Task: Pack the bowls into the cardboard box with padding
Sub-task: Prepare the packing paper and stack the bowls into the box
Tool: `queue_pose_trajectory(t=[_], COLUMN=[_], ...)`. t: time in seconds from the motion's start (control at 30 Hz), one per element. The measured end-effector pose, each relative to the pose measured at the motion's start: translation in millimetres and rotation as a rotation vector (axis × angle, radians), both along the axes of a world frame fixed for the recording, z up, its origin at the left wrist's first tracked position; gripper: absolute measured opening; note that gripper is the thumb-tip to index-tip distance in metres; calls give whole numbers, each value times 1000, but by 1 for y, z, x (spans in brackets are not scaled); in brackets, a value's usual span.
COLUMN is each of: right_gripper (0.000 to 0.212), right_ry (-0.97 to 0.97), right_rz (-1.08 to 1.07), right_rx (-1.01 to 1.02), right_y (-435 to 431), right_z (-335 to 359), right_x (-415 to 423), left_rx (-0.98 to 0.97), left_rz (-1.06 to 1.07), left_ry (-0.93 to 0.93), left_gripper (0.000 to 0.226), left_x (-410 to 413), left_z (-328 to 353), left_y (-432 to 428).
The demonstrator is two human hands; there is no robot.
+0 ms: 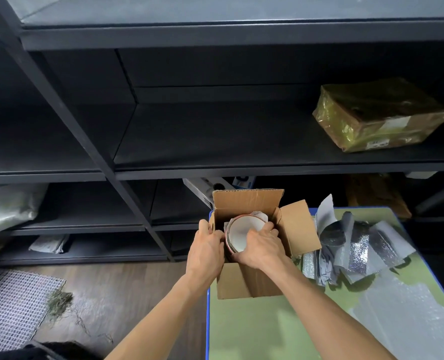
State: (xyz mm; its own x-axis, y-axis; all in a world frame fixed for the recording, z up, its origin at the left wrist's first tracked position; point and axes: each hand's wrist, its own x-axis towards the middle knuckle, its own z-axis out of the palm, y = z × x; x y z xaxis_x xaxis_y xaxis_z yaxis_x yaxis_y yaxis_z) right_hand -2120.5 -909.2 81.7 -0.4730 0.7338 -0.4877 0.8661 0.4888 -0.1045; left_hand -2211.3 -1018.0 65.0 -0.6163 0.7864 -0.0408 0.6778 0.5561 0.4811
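So the open brown cardboard box (244, 281) sits on the far left corner of a green-topped table with a blue edge (254, 328), flaps sticking up and out. Inside it there's a white round bowl with a reddish rim (241, 229), tipped up on its side so the inside faces the camera. From the rims showing on its left it looks like a few are nested together, but I can't count them. Crumpled white paper padding (261, 215) is tucked behind and around the bowl.

The left hand (207, 246) is hooked over the left wall of the box, fingers curled on the outside and thumb on the inside, so it's gripping the cardboard. The right hand (261, 246) reaches into the box with its fingers curled over the bowl's right rim, holding it.

Just right of the box there's a messy pile of silver foil padding pieces (358, 248), and a clear bubble wrap sheet (403, 310) lies nearer on the table. Behind it all is dark metal shelving (215, 141) with a parcel wrapped in yellowish plastic (379, 115) on one shelf. A white mesh mat (13, 302) lies on the wooden floor (117, 289) to the left.
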Motion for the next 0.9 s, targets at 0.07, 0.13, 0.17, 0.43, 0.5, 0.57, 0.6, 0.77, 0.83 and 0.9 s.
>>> queue_pose_trajectory(t=[0.07,0.13,0.17,0.43,0.5,0.57,0.6,0.77,0.83,0.9], right_gripper=[87,89,89,89,85,76,68,38,31,24], right_ry=[17,30,35,60,95,146,180,406,491,529], right_rz=[6,8,9,38,60,103,128,223,236,240], right_rx=[-1,-12,-18,-24,23,96,128,171,193,217], right_y=[0,0,0,-2,-3,-5,-6,-11,-15,-20], right_z=[-1,0,0,6,7,10,11,15,16,16], right_x=[2,4,4,8,15,24,30,66,82,95], left_rx=[-7,-14,-20,6,6,18,28,120,168,218], left_rz=[0,5,7,5,-16,-38,-46,-101,-121,-141], left_ry=[-3,4,9,59,83,101,105,155,193,221], left_gripper=[18,18,18,17,19,26,29,34,31,27], left_x=[0,0,0,-2,-2,-1,0,11,17,25], left_z=[0,0,0,6,10,13,13,8,5,4], left_y=[0,1,1,-8,-15,-23,-27,-47,-51,-51])
